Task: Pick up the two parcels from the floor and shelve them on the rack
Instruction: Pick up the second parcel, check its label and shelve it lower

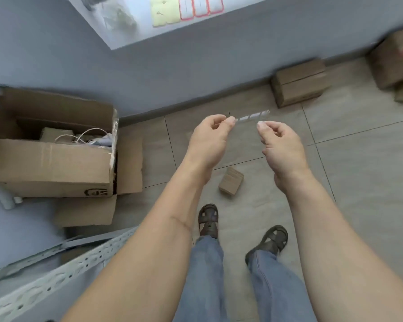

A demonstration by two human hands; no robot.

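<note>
A small brown parcel (pixel 231 183) lies on the tiled floor just ahead of my feet, below and between my hands. A larger taped parcel (pixel 299 83) sits against the grey wall farther ahead on the right. My left hand (pixel 209 138) pinches one end of a thin strip of white labels (pixel 251 116) between thumb and forefinger. My right hand (pixel 282 142) is curled with its thumb and forefinger pinched at the strip's other end. Both hands are held up well above the parcels and touch neither. The rack's perforated grey rail (pixel 56 275) crosses the lower left.
An open carton (pixel 51 163) holding cords and a small box stands on the left, its flaps spread on the floor. More cardboard boxes (pixel 393 61) are stacked at the far right by the wall. A white board with yellow and red-edged labels (pixel 186 8) is at the top.
</note>
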